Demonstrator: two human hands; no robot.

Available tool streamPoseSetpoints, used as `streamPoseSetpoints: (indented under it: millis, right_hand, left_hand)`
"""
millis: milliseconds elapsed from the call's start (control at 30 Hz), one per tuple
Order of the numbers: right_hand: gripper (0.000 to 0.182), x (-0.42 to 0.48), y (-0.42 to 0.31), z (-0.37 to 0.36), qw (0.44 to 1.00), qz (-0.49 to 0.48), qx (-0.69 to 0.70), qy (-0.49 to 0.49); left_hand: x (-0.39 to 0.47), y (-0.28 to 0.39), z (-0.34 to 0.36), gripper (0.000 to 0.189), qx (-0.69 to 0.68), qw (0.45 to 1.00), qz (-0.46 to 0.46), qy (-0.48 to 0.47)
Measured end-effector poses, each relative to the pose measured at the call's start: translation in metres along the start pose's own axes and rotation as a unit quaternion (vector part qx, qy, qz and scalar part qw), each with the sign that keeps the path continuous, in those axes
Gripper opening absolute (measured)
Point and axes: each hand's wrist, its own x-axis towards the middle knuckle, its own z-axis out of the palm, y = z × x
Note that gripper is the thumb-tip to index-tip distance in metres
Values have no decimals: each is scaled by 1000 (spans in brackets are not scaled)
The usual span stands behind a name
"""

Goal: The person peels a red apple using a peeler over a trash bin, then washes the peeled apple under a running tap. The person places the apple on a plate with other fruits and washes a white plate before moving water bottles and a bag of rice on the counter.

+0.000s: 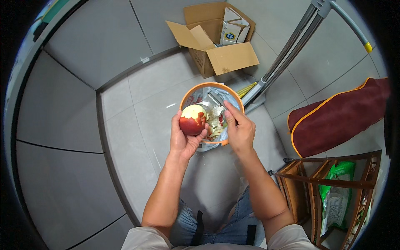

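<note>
My left hand (185, 137) holds a round red-skinned fruit (191, 124), possibly an apple or a nectarine, with pale flesh bared across its top. To the right of it, my right hand (240, 126) grips a metal peeler (215, 99) between thumb and fingers. Both hands are over a round bin with an orange rim (188, 91), lined with a pale plastic bag (204, 93). Peelings (215, 125) and other scraps lie inside the bin. The palm side of my right hand is hidden.
Beyond the bin stands an open cardboard box (231, 57) holding a white carton (234, 28). Metal poles of a floor mop or squeegee (289, 47) lean at the right, near a maroon cloth bundle (337, 117). A brown shelf rack (325, 181) holds a green package (339, 197). Grey cabinet panels (59, 103) line the left.
</note>
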Motion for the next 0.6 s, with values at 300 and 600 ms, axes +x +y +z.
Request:
streamPoseSetpoints:
  millis: [300, 600]
  right_hand:
    - [29, -11, -16, -4, 977, -65, 159, -125]
    - [29, -11, -9, 3, 988, -79, 109, -77]
  left_hand:
    - [-7, -1, 10, 67, -63, 997, 27, -19]
    - [-6, -6, 7, 66, -74, 997, -17, -34]
